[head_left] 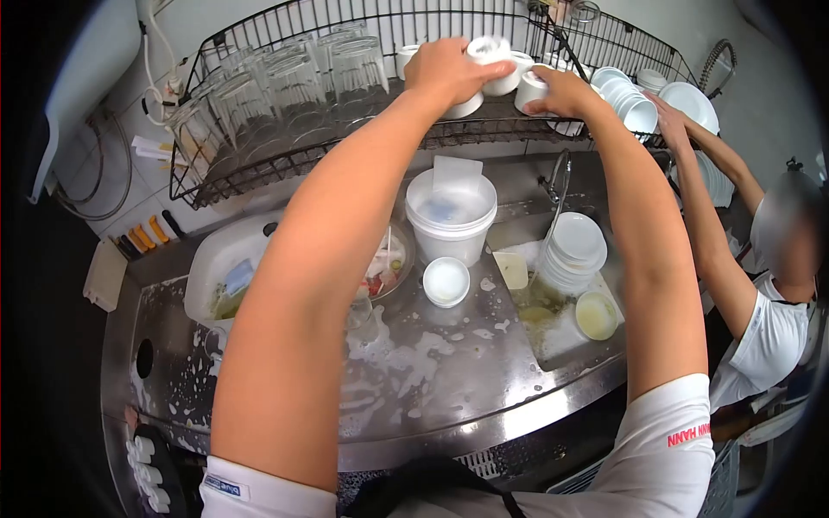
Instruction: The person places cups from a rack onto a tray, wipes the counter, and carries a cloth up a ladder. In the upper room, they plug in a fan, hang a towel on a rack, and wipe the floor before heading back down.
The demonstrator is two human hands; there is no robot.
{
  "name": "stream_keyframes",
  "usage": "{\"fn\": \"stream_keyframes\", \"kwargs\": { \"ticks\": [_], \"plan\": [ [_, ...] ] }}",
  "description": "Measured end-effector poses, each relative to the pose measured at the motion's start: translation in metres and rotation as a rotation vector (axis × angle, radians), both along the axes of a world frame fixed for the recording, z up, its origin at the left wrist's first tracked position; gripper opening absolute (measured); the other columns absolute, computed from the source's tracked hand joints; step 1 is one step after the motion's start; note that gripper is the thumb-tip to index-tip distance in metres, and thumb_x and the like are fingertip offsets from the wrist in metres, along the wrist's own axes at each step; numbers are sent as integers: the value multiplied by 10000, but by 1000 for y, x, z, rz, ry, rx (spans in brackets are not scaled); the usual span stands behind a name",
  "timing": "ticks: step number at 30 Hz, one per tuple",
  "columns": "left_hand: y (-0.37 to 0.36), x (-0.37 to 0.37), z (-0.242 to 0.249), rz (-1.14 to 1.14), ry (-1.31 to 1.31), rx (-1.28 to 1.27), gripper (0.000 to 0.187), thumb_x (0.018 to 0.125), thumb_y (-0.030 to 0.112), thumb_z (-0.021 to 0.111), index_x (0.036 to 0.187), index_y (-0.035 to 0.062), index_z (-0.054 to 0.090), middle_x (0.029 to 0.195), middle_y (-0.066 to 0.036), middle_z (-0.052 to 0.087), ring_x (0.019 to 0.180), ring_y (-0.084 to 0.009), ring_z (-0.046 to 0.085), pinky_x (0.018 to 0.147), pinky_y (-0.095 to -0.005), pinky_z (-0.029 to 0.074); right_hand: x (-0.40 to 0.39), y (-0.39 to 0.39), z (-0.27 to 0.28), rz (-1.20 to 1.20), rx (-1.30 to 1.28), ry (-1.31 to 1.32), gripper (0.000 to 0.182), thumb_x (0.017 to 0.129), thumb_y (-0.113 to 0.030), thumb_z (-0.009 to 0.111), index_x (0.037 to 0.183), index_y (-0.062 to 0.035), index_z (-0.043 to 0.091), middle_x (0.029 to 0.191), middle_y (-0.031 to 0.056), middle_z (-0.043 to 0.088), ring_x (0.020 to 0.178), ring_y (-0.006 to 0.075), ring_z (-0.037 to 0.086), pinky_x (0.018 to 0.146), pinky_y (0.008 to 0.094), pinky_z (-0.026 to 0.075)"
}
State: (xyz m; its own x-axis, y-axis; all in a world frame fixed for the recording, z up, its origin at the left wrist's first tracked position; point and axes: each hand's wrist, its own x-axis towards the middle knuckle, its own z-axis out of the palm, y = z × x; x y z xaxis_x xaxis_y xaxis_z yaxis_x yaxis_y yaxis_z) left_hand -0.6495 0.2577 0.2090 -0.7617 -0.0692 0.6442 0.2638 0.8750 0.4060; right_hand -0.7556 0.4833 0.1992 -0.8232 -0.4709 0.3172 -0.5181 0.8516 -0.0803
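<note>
From the head camera we look down over both our arms, stretched up to the wire drying rack (pixel 259 164) above the counter. Our left hand (pixel 445 69) is clamped around a small white cup (pixel 489 48), held mouth-down just over the cups already on the rack's shelf. Our right hand (pixel 561 93) rests on another white cup (pixel 531 89) beside it, fingers curled over it; how firm the grip is, we cannot tell. To do this well, we judge, each cup wants setting down squarely, rim flat on the wires, snug beside its neighbours without knocking them.

Now the containers: upturned drinking glasses (pixel 294 86) fill the rack's left side, a row of white bowls (pixel 626 99) its right. On the soapy steel counter (pixel 432 380) stands a white bucket (pixel 451 216), contents unclear, with a small white bowl (pixel 446 281) just before it looking milky inside. A stack of plates (pixel 574 250) sits by the sink, and a shallow dish (pixel 596 315) holds yellowish liquid. A co-worker's hand (pixel 669 116) reaches to the bowls.
</note>
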Motion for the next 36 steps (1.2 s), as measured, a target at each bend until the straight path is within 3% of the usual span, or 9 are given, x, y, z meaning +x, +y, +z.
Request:
{"fn": "stream_keyframes", "kwargs": {
  "ticks": [5,7,9,11,17,25,27,32,36],
  "plan": [
    [-2,46,22,-566,203,783,724,801,706,643,1024,19,685,942,-88,729,837,-241,718,743,-378,574,3,0,-3,84,-308,220,916,699,-491,836,1387,19,512,1193,243,673,1075,320,673,930,372,512],
    [-13,99,32,-855,-32,1141,365,1038,339,495,1198,25,588,1024,-102,675,940,-221,682,816,-383,573,-22,-3,-7,102,-649,153,818,753,-509,810,1335,8,561,1084,146,699,885,222,685,754,332,546],
    [-38,135,16,-1152,93,1138,356,1035,291,507,1261,21,558,1025,-101,657,949,-218,661,801,-368,568,-18,-15,2,169,-913,-85,847,735,-538,816,1320,24,571,1140,180,689,959,256,693,799,371,561],
    [-50,196,4,-866,187,1229,690,931,634,513,1300,52,550,1055,-91,692,844,-233,711,741,-371,598,-2,-35,10,181,-1214,-235,686,797,-535,781,1229,-28,613,989,97,709,799,196,692,698,359,558],
    [-149,388,-111,-454,107,1504,813,894,742,455,1325,57,525,1103,-133,684,843,-288,713,739,-454,612,40,-93,32,639,-1559,-472,561,918,-527,660,1298,-123,576,1089,64,678,973,199,673,827,381,568],
    [-242,680,-268,716,385,1620,460,995,398,553,1199,-10,617,1050,-124,694,893,-235,696,780,-369,558,303,-374,-5,1078,-1004,-1078,542,940,-481,633,1268,-51,595,1002,97,703,865,183,697,756,344,583],
    [-284,756,-292,839,388,1515,454,982,411,588,1135,-11,657,994,-110,712,828,-223,696,757,-357,548,415,-456,-31,1188,-791,-1095,526,916,-423,698,1257,-36,594,981,84,704,816,150,690,700,317,575],
    [-410,895,-312,1549,-224,539,548,731,519,799,1017,61,705,859,-146,720,775,-278,693,728,-399,542,670,-638,-146,1396,-593,-1110,544,808,-274,837,1231,-18,612,1009,64,711,859,119,673,732,285,549],
    [-482,960,-342,1552,-531,135,585,669,540,814,995,75,673,915,-142,714,913,-340,665,757,-463,549,825,-763,-256,1411,-316,-853,830,668,-471,867,1311,-37,571,1057,204,726,982,332,714,864,402,550]
  ]
}}
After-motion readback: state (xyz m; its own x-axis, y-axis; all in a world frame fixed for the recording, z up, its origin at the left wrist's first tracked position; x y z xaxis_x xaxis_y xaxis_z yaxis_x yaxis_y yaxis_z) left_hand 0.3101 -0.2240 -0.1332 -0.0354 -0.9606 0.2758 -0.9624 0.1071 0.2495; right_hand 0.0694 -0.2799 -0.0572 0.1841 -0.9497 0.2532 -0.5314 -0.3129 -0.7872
